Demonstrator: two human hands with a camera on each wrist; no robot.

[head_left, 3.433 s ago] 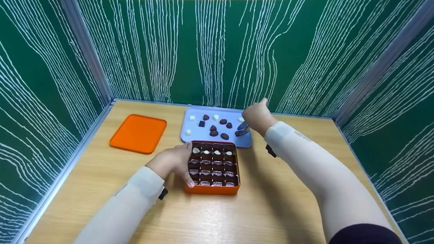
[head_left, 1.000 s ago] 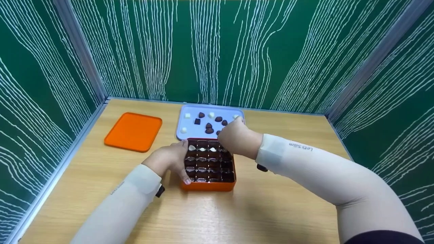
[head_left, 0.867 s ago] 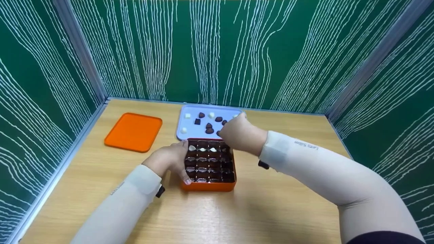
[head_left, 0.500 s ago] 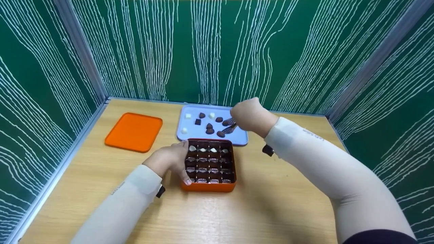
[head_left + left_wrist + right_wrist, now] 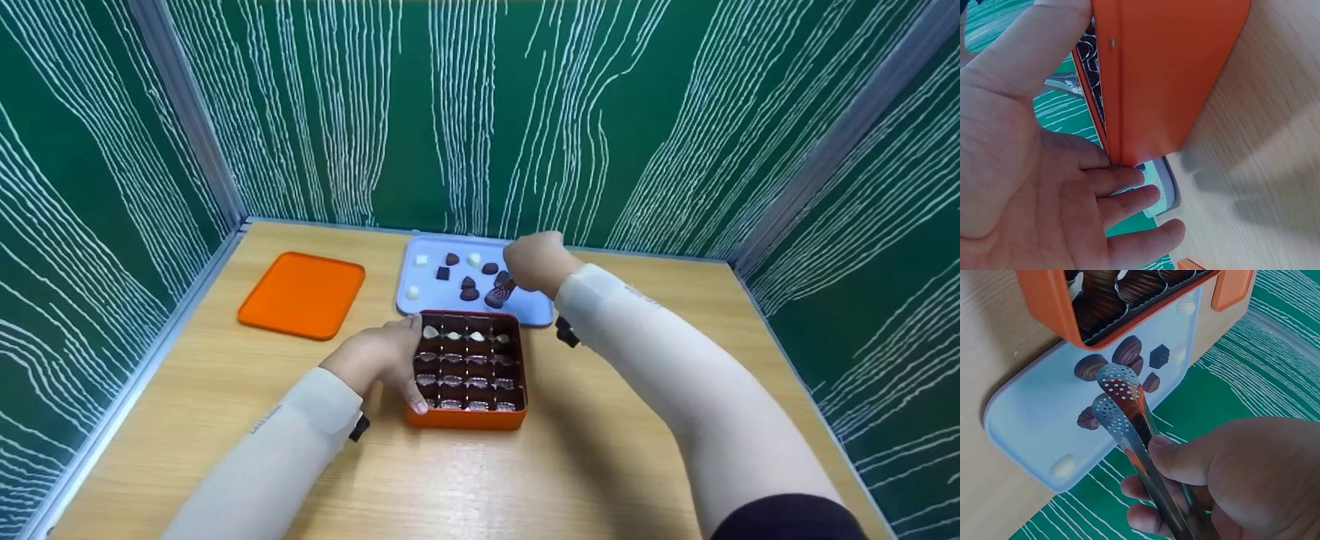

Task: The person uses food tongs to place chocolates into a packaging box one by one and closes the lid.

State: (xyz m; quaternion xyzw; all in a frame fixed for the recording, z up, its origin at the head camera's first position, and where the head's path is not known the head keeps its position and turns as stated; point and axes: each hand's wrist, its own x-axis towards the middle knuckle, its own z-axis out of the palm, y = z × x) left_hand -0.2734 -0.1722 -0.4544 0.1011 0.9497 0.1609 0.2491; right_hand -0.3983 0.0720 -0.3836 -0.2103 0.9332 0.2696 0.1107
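Observation:
An orange box (image 5: 466, 418) with a dark compartmented insert sits before me; pale pieces show in its back row. My left hand (image 5: 379, 358) spans the box's left side, thumb at the front corner and fingers at the back one; the left wrist view shows the fingers (image 5: 1145, 242) nearly straight. My right hand (image 5: 536, 260) holds perforated metal tongs (image 5: 1129, 416) over the light blue tray (image 5: 420, 306). The tong tips stand slightly apart, close to an oval brown chocolate (image 5: 1090, 367); a shell-shaped brown chocolate (image 5: 1087, 418) is partly covered by one tip.
Several brown and white chocolates lie spread over the tray, among them a dark square one (image 5: 443, 274) and a white one (image 5: 413, 292). An orange lid (image 5: 304, 295) lies at the left on the wooden table (image 5: 420, 487). Green walls enclose the table.
My right hand carried the tongs from the tray to the box's back-right compartment, then back over the tray. One brown chocolate left the tray's right side; that compartment looks darker. My left hand stays.

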